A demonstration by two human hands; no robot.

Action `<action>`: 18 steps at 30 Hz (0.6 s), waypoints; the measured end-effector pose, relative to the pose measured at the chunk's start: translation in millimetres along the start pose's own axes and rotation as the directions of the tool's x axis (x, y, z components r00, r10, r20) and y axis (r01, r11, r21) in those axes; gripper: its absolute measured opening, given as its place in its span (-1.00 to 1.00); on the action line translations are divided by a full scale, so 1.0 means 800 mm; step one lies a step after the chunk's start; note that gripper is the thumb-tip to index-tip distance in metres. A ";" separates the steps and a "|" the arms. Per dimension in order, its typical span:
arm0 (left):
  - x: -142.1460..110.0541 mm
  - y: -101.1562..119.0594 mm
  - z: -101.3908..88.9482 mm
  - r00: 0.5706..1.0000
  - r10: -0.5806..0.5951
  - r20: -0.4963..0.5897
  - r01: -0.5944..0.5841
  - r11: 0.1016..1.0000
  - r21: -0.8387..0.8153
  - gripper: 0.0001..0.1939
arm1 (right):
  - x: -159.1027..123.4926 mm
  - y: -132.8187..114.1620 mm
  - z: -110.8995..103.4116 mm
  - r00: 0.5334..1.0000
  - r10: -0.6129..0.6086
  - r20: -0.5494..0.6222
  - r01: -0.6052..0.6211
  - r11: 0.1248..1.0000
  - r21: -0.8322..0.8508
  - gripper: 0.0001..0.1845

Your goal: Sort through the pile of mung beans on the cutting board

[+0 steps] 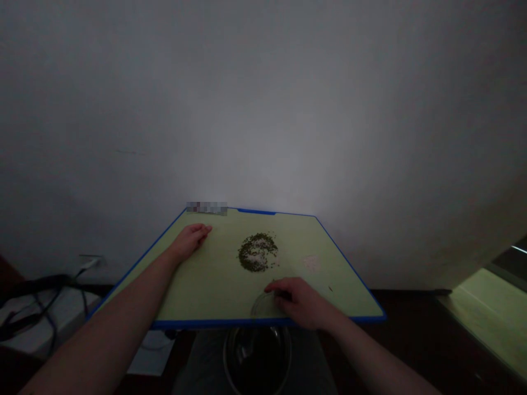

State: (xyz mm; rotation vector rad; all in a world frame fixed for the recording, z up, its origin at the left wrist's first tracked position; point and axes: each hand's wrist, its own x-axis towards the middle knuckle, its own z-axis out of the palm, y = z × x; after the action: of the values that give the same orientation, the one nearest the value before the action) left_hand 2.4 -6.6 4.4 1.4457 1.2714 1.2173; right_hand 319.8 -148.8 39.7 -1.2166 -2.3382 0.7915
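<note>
A loose round pile of small green beans mixed with pale grains [257, 253] lies in the middle of a pale yellow-green folding table [214, 291] with a blue rim. My left hand [191, 240] rests on the tabletop left of the pile, holding nothing, its fingers loosely apart. Close to the near edge, my right hand [298, 300] is closed at the right side of a clear round dish [260, 305]. Its index finger reaches along the far rim; the other fingers are partly hidden, and the dish's contents are unclear. A thin patch of pale grains [311, 262] lies right of the pile.
Below the near edge a shiny metal bowl [257, 359] sits between my legs. A thin dark sliver [330, 288] lies on the tabletop's right. Behind stands a grey wall [263, 109]. Dark cables [45, 296] are bunched at left; a pale surface [489, 318] is at far right.
</note>
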 end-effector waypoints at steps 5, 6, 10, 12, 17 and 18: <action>0.001 -0.004 -0.002 1.000 0.021 0.017 -0.020 0.999 -0.031 -0.69 | -0.023 0.025 -0.013 0.983 0.115 -0.142 -0.113 0.993 0.021 -0.65; 0.001 -0.004 -0.002 1.000 0.024 0.018 -0.024 0.999 -0.027 -0.69 | -0.027 0.034 -0.015 0.969 0.159 -0.190 -0.159 0.987 0.018 -0.65; 0.001 -0.003 -0.001 1.000 0.023 0.012 -0.022 0.999 -0.043 -0.70 | -0.038 0.067 -0.022 0.896 0.267 -0.354 -0.269 0.962 0.043 -0.65; 0.000 0.000 0.001 1.000 0.012 -0.002 -0.012 0.998 -0.059 -0.69 | -0.037 0.076 -0.022 0.884 0.274 -0.380 -0.276 0.960 0.050 -0.65; -0.003 0.003 0.001 1.000 0.002 0.012 -0.001 0.999 -0.055 -0.66 | -0.023 0.073 -0.017 0.892 0.238 -0.385 -0.238 0.970 0.047 -0.64; -0.002 0.002 0.001 1.000 0.005 0.014 -0.005 0.999 -0.047 -0.66 | -0.020 0.071 -0.015 0.896 0.227 -0.381 -0.230 0.972 0.037 -0.64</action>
State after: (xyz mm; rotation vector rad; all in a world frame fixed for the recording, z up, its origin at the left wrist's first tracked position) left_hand 3.5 -8.8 5.9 1.4221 1.2221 1.2299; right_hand 370.1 -132.3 11.7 -1.5169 -1.9075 0.5503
